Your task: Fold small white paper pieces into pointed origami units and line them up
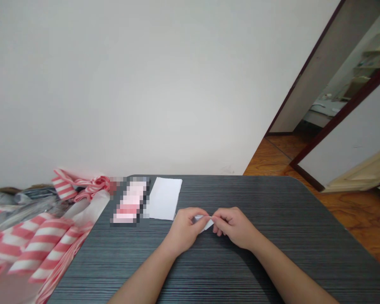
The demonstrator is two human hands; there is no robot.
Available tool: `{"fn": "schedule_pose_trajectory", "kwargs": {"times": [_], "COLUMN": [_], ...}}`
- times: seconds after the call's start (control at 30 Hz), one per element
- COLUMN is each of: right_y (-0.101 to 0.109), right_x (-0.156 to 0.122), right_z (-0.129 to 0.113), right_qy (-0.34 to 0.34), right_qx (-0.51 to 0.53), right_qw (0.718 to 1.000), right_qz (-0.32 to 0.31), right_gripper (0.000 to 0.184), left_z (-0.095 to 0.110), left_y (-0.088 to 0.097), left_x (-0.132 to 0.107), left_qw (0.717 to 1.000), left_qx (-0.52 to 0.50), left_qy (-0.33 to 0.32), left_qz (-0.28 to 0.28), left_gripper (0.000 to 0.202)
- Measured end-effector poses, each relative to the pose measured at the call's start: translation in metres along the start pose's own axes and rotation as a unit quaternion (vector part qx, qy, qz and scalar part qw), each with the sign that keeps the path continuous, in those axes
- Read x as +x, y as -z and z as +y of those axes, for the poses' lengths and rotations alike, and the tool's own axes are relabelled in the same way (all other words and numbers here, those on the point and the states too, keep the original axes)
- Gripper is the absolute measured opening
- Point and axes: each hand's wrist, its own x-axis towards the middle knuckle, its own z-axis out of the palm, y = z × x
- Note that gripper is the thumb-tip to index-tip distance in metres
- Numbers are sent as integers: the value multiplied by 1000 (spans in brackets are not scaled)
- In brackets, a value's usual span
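Note:
A small piece of white folded paper (207,225) is held between both hands above the dark table (139,261). My left hand (186,230) pinches its left side between thumb and fingers. From the other side, my right hand (232,226) grips the right corner with thumb and forefinger, the other fingers curled below. Much of the paper is covered by the fingers, so its full shape is hidden. Just beyond my left hand lie white paper sheets (164,198), flat on the tabletop.
A pixelated flat item (131,200) lies left of the sheets. Red-and-white striped cloth (44,240) is heaped beside the table's left edge. A white wall (164,84) rises behind the table; a doorway and wooden floor (269,156) are at right.

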Motion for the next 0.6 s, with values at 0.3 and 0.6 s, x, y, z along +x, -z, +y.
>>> {"fn": "schedule_pose_trajectory", "kwargs": {"times": [0.3, 0.6], "right_y": [1, 0], "right_x": [1, 0], "right_z": [1, 7], "right_qy": [-9, -22], "right_qx": [10, 27], "right_qw": [1000, 999], "right_qz": [-1, -2], "right_gripper": [29, 29], "left_z": [-3, -5], "left_y": [-1, 1], "left_x": [0, 0], "left_qw": [1000, 1000], "left_qx": [14, 8], "left_qy": [12, 24], "left_qz": [4, 9], "left_gripper": [24, 25]}}
